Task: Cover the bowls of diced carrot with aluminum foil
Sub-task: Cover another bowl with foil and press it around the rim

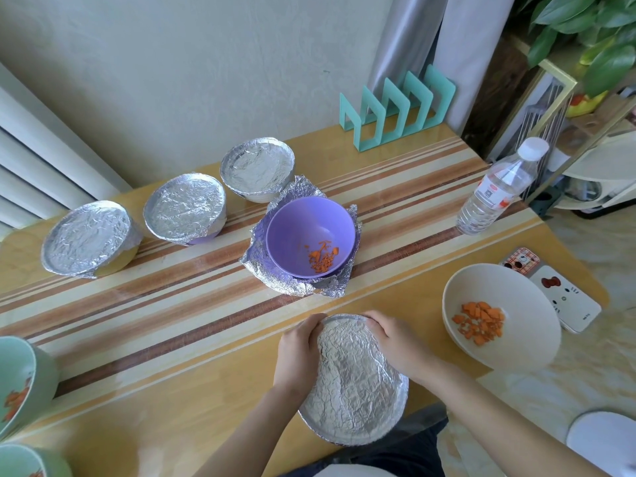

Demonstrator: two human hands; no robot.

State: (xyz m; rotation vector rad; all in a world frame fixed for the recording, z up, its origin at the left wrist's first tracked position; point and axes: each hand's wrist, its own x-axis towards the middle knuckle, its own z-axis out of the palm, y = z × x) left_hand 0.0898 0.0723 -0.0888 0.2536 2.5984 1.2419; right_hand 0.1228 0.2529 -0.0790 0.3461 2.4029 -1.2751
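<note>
- The left hand (298,352) and right hand (395,340) gripped the nearest bowl (354,387) from either side. The fingers were curled over its far rim, on the foil, with the fingertips hidden behind the rim.
- That bowl stood at the near edge of the table (172,390), its top fully under crinkled foil.
- Just beyond it, a purple bowl (309,222) sat uncovered with diced carrot (321,258) inside. It rested on a loose foil sheet (292,282) whose edges turned up around it.
- Further left ran a row of three covered bowls (184,210), the rightmost one just beside that sheet.
- To the right, an uncovered white bowl (516,352) held carrot pieces (480,321).
- Two green bowls (38,376) at the left were cut off by the frame.
- A water bottle (495,191) and a teal rack (395,108) stood at the far right.
</note>
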